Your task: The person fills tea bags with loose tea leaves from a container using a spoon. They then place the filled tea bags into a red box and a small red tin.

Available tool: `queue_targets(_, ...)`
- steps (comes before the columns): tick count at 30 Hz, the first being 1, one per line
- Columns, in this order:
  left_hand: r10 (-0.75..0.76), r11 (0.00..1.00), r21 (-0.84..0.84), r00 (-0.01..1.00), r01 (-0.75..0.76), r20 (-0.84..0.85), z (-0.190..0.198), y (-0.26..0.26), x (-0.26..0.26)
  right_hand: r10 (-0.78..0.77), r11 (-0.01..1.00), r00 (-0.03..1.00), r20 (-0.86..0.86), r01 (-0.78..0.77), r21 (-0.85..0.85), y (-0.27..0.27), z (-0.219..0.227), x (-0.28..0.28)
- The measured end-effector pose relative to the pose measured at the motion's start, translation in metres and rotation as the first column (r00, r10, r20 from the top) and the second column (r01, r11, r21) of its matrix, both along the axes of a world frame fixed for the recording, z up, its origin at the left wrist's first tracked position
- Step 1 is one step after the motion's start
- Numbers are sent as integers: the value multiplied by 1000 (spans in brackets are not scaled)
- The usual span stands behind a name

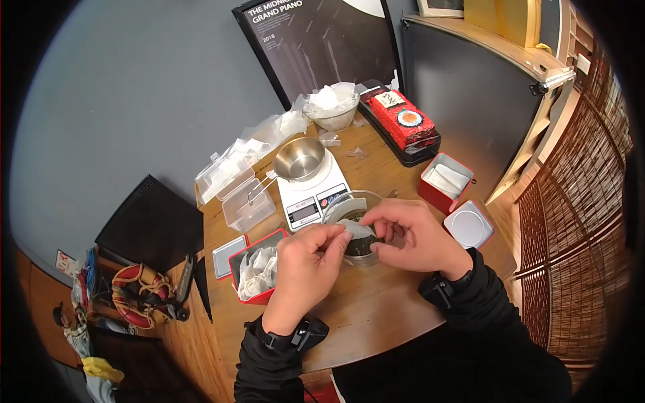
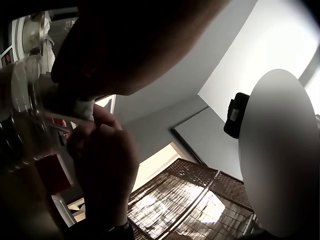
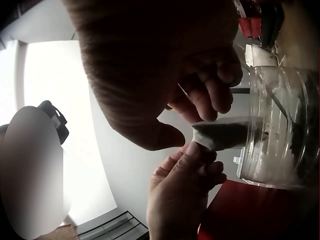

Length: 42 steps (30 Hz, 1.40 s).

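My left hand (image 1: 310, 260) pinches a small white fabric tea bag (image 1: 358, 230) between thumb and fingertips, over the mouth of a clear jar (image 1: 371, 260). Dark dried leaves (image 1: 361, 248) lie inside that jar. On the bag's other side is my right hand (image 1: 416, 235), its index fingertip right at the bag's edge and its thumb held apart. The right wrist view shows the pouch (image 3: 220, 134) from the side, gripped at its near corner by the left hand (image 3: 180, 185), while the right hand (image 3: 150, 75) arches above with fingers loosely bent.
A white kitchen scale (image 1: 326, 180) carries a steel pan (image 1: 299, 161) behind the jar. At left, a red tin (image 1: 234, 264) holds several white bags. Another red tin (image 1: 443, 195) and its lid (image 1: 469, 225) are at right. Further back are a clear plastic box (image 1: 247, 205) and a bowl (image 1: 334, 121).
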<state>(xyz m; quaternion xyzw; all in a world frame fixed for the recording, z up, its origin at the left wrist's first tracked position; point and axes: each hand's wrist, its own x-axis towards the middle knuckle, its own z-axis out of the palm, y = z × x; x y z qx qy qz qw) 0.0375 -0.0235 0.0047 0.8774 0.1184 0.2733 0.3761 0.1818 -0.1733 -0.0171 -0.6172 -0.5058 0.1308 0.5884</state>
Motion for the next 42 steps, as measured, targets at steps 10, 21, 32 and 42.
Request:
queue_targets(10,-49,998,44,997,46,62,-10,9,1,-160,981,957,243,127,144,9,-4,-2)
queue_targets(21,45,998,30,992,-49,119,-2,10,-1,-314,947,934,170,294,132,17,-15,-1)
queue_targets(32,6,998,63,1000,-8,28,9,8,-4,-345,924,933,105,318,211,20,-22,-2)
queue_targets(42,9,993,116,997,-18,81,3,13,-5,-282,953,945,164,255,164,18,-19,-1)
